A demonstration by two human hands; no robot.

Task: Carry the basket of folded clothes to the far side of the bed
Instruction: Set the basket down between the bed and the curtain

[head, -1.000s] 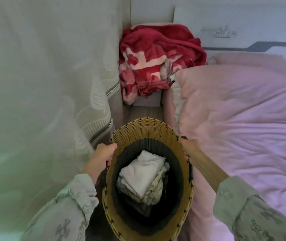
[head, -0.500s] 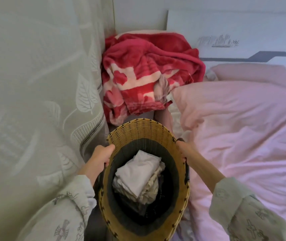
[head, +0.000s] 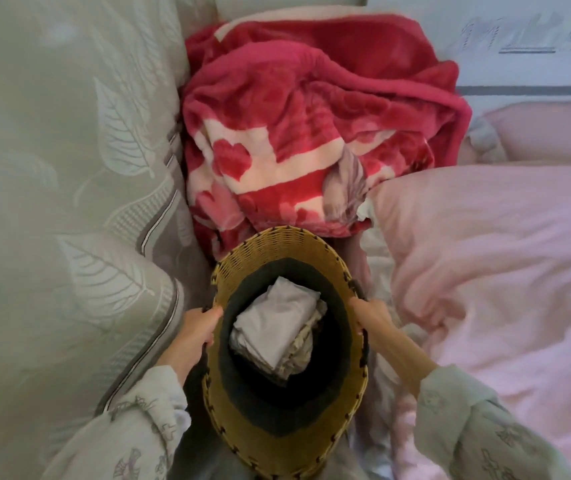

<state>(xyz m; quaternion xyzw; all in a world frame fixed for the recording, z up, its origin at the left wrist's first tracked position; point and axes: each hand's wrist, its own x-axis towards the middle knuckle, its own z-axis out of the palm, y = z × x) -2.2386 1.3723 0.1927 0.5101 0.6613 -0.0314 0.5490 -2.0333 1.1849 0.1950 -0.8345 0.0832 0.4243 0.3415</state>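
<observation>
A tall yellow woven basket [head: 277,244] with a dark inner lining hangs in front of me, low in the view. Folded pale clothes [head: 277,323] lie stacked at its bottom. My left hand [head: 194,337] grips the basket's left rim. My right hand [head: 370,317] grips the right rim at a dark handle. The bed [head: 502,254], under a rumpled pink duvet, fills the right side, and the basket sits in the narrow gap along the bed's left edge.
A heaped red and cream blanket [head: 305,126] lies directly ahead of the basket, closing the end of the gap. A pale leaf-patterned curtain [head: 69,185] hangs close on the left. A white headboard [head: 519,53] stands at the back right.
I have carried the basket forward along the gap. The red blanket is now much closer and larger, just beyond the basket's far rim. Both hands keep their hold.
</observation>
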